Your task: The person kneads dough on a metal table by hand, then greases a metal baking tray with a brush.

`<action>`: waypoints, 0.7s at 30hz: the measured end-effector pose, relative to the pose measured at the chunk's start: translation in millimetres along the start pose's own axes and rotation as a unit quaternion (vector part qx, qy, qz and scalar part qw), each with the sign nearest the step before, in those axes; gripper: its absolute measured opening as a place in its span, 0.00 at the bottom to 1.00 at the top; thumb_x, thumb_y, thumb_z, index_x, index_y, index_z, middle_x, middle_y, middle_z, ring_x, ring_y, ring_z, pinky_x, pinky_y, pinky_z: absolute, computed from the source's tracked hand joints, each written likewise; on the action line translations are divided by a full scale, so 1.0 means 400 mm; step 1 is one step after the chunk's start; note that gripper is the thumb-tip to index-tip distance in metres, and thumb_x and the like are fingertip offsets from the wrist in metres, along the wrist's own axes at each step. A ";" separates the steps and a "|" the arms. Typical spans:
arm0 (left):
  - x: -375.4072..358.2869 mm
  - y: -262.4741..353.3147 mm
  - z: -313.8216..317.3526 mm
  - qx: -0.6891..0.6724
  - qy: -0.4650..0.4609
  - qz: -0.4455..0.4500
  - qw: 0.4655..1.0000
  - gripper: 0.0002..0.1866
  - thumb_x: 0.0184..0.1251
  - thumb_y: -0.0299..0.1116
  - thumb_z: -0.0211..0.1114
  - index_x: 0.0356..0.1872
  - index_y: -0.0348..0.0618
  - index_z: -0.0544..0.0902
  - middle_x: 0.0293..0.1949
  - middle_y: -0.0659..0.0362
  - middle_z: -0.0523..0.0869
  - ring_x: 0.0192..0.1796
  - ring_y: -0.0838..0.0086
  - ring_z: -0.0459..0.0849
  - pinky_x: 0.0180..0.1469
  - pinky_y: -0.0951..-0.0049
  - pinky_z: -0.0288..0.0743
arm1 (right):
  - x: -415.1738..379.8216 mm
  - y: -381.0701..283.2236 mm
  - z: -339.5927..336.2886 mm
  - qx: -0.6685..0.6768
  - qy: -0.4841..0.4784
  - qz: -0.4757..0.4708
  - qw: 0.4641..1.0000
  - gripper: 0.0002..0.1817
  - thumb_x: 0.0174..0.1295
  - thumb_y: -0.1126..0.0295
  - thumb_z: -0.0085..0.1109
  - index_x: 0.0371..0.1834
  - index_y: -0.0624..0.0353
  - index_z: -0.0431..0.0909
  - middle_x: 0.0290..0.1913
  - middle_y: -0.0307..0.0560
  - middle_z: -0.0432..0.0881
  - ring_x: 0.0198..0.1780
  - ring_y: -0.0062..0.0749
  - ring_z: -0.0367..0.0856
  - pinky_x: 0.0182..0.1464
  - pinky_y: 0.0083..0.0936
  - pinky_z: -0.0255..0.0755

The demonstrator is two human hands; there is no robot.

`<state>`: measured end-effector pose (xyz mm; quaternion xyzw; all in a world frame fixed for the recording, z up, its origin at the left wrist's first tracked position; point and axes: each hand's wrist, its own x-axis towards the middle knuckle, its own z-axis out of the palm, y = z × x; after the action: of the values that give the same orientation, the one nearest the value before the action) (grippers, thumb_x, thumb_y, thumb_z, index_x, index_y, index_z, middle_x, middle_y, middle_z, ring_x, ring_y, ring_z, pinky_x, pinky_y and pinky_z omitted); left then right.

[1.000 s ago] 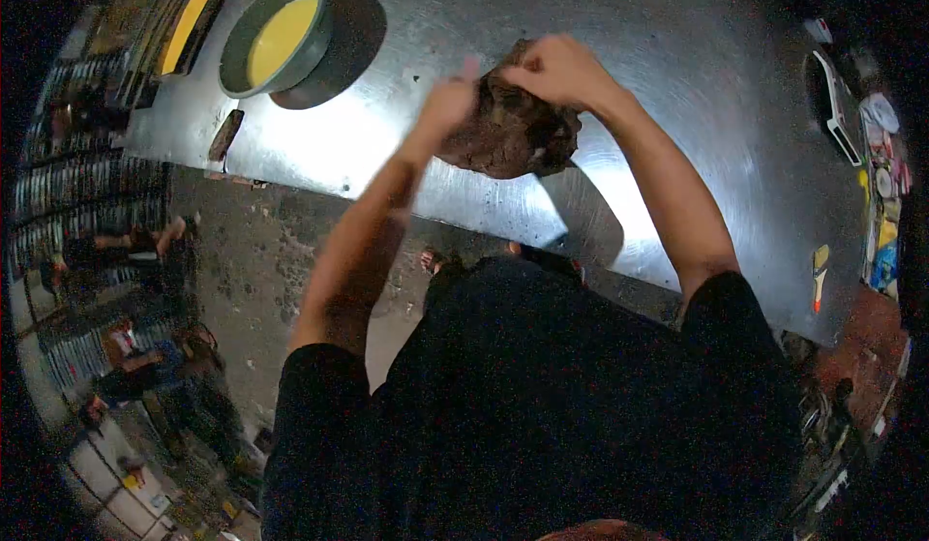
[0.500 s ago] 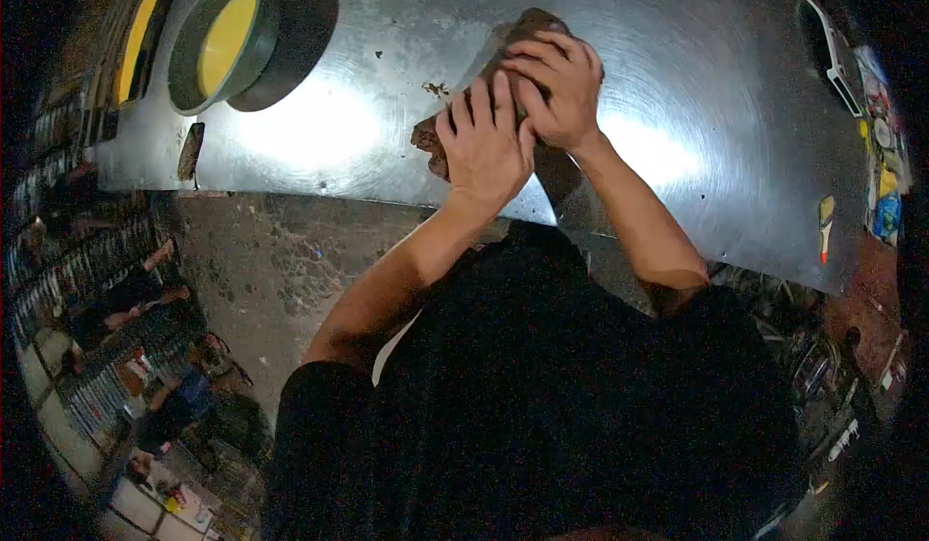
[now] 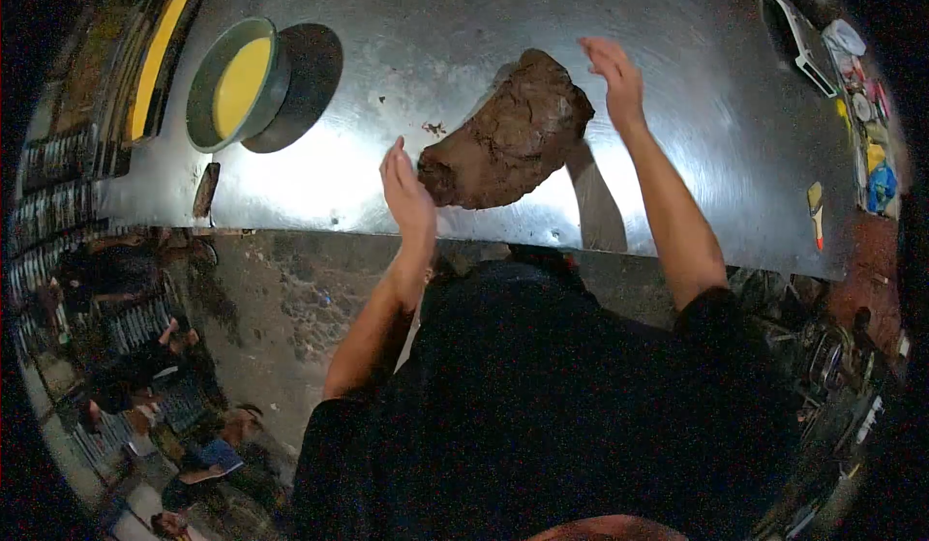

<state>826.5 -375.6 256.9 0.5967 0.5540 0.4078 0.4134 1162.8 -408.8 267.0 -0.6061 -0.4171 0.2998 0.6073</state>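
Note:
A thick, cracked lump of dark brown, dough-like material (image 3: 513, 139) lies on the metal tabletop (image 3: 426, 28) in front of me, slanting up to the right. Just off its lower left end is my left hand (image 3: 408, 193), open, with straight fingers pointing away from me. My right hand (image 3: 619, 81) is raised a little beyond the upper right end, open and holding nothing. Both palms face inward toward the lump. A few brown crumbs (image 3: 434, 129) are scattered beside it.
At the left stands a green bowl (image 3: 198, 105) with yellow contents, near a dark narrow piece (image 3: 206, 190) at the table's edge. A brush (image 3: 816, 214) lies at the right, below a white-framed object (image 3: 803, 47). Other people sit at lower left.
Both hands have come off the brown lump and spread apart, left hand to the left, right hand to the right. The whole lump now shows, and the view has shifted slightly.

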 end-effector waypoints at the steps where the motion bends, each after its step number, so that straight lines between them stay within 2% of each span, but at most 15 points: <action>1: -0.004 -0.061 0.010 -0.146 -0.043 -0.102 0.983 0.26 0.78 0.45 0.42 0.65 0.36 0.71 0.63 0.49 0.73 0.65 0.61 0.70 0.68 0.64 0.59 | 0.041 0.031 -0.014 -0.003 -0.006 0.075 0.997 0.25 0.67 0.57 0.50 0.63 0.59 0.74 0.67 0.43 0.72 0.67 0.34 0.68 0.68 0.36 0.58; 2: 0.000 -0.099 0.022 -0.289 -0.083 -0.196 0.933 0.29 0.79 0.49 0.40 0.68 0.37 0.67 0.66 0.50 0.71 0.68 0.64 0.68 0.70 0.65 0.57 | 0.052 0.071 0.002 -0.003 -0.008 0.073 0.997 0.25 0.67 0.57 0.50 0.63 0.59 0.74 0.67 0.43 0.72 0.67 0.34 0.68 0.68 0.36 0.58; 3: -0.020 -0.097 0.039 -0.182 -0.114 -0.090 0.972 0.30 0.78 0.52 0.42 0.70 0.41 0.65 0.66 0.52 0.71 0.67 0.66 0.68 0.69 0.65 0.59 | 0.060 0.127 0.037 0.008 -0.052 0.102 0.993 0.27 0.69 0.53 0.48 0.66 0.58 0.71 0.68 0.44 0.70 0.67 0.34 0.67 0.69 0.35 0.57; 4: -0.027 -0.078 0.063 -0.182 -0.107 -0.089 0.973 0.30 0.78 0.52 0.42 0.70 0.41 0.65 0.66 0.52 0.71 0.67 0.66 0.68 0.69 0.65 0.59 | 0.071 0.157 0.070 0.019 -0.099 0.132 0.986 0.30 0.70 0.50 0.46 0.68 0.57 0.69 0.70 0.45 0.68 0.68 0.34 0.66 0.70 0.33 0.57; 5: -0.028 -0.051 0.086 -0.287 -0.071 -0.136 0.946 0.31 0.77 0.51 0.45 0.71 0.40 0.62 0.66 0.53 0.69 0.68 0.67 0.66 0.70 0.66 0.58 | 0.070 0.148 0.090 0.207 -0.118 0.183 0.954 0.29 0.71 0.50 0.46 0.68 0.57 0.68 0.69 0.44 0.67 0.67 0.34 0.66 0.69 0.30 0.58; 6: -0.031 -0.043 0.099 -0.388 -0.033 -0.182 0.903 0.33 0.76 0.51 0.48 0.72 0.40 0.59 0.67 0.54 0.68 0.69 0.67 0.64 0.70 0.68 0.56 | 0.070 0.131 0.100 0.207 -0.128 0.185 0.952 0.29 0.71 0.50 0.46 0.68 0.57 0.68 0.69 0.44 0.67 0.67 0.34 0.66 0.69 0.30 0.58; 7: -0.025 -0.053 0.109 -0.405 -0.001 -0.183 0.896 0.28 0.75 0.49 0.50 0.67 0.41 0.68 0.60 0.56 0.74 0.63 0.68 0.71 0.66 0.67 0.62 | 0.058 0.114 0.102 0.257 -0.138 0.262 0.920 0.29 0.71 0.50 0.46 0.67 0.58 0.68 0.68 0.44 0.68 0.66 0.33 0.67 0.69 0.30 0.58; 8: -0.013 -0.055 0.112 -0.406 0.006 -0.185 0.895 0.28 0.75 0.49 0.50 0.67 0.41 0.68 0.60 0.56 0.74 0.63 0.68 0.71 0.66 0.67 0.62 | 0.048 0.088 0.102 0.301 -0.145 0.334 0.881 0.29 0.71 0.50 0.46 0.67 0.60 0.69 0.67 0.45 0.69 0.65 0.32 0.68 0.68 0.30 0.59; 10: 0.011 -0.044 0.110 -0.453 -0.001 -0.279 0.847 0.21 0.72 0.45 0.53 0.56 0.40 0.78 0.50 0.58 0.80 0.53 0.68 0.77 0.59 0.67 0.69 | 0.006 0.014 0.129 0.276 -0.082 0.330 0.899 0.28 0.71 0.51 0.46 0.66 0.60 0.70 0.64 0.45 0.71 0.63 0.32 0.70 0.67 0.29 0.60; 11: 0.020 -0.040 0.110 -0.459 0.003 -0.273 0.845 0.21 0.72 0.45 0.53 0.56 0.40 0.78 0.50 0.58 0.80 0.53 0.68 0.77 0.59 0.67 0.69 | -0.003 -0.018 0.141 0.253 -0.015 0.318 0.913 0.27 0.71 0.53 0.46 0.64 0.61 0.71 0.61 0.45 0.73 0.61 0.31 0.71 0.66 0.29 0.61; 12: 0.029 -0.036 0.110 -0.478 0.010 -0.294 0.828 0.18 0.70 0.43 0.55 0.50 0.40 0.81 0.46 0.59 0.81 0.49 0.69 0.78 0.56 0.68 0.70 | -0.006 -0.025 0.142 0.251 -0.024 0.310 0.917 0.27 0.71 0.53 0.46 0.64 0.61 0.71 0.61 0.45 0.73 0.61 0.31 0.71 0.66 0.29 0.61; 13: 0.032 -0.034 0.107 -0.495 0.017 -0.317 0.809 0.16 0.68 0.41 0.56 0.44 0.40 0.83 0.42 0.59 0.82 0.46 0.70 0.80 0.54 0.69 0.71 | -0.015 -0.019 0.141 0.241 -0.052 0.238 0.939 0.26 0.70 0.54 0.47 0.63 0.62 0.71 0.59 0.46 0.74 0.61 0.31 0.71 0.65 0.28 0.62; 17: 0.021 0.021 0.082 -0.474 0.014 -0.273 0.837 0.16 0.67 0.41 0.58 0.43 0.38 0.84 0.42 0.58 0.82 0.46 0.70 0.79 0.53 0.69 0.72 | -0.060 -0.136 0.174 0.108 -0.067 0.061 0.990 0.23 0.66 0.60 0.50 0.59 0.63 0.74 0.53 0.45 0.78 0.55 0.30 0.74 0.60 0.25 0.65; 19: 0.028 0.069 0.053 -0.452 0.018 -0.170 0.875 0.17 0.67 0.41 0.58 0.45 0.36 0.84 0.43 0.57 0.83 0.47 0.70 0.80 0.52 0.68 0.73 | -0.068 -0.202 0.204 0.042 -0.069 -0.071 0.994 0.23 0.63 0.61 0.54 0.58 0.63 0.74 0.53 0.47 0.79 0.53 0.29 0.75 0.57 0.25 0.67; 21: 0.064 0.097 0.005 -0.309 0.000 0.012 0.951 0.23 0.71 0.44 0.50 0.52 0.34 0.79 0.43 0.55 0.82 0.48 0.69 0.81 0.55 0.67 0.73 | -0.072 -0.278 0.225 0.020 -0.053 -0.136 0.989 0.24 0.62 0.61 0.53 0.58 0.63 0.74 0.53 0.48 0.79 0.53 0.32 0.76 0.58 0.27 0.67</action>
<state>842.3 -351.8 293.8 0.4466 0.3933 0.5641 0.5725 1055.1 -399.5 365.3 -0.5145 -0.5213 0.2540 0.6317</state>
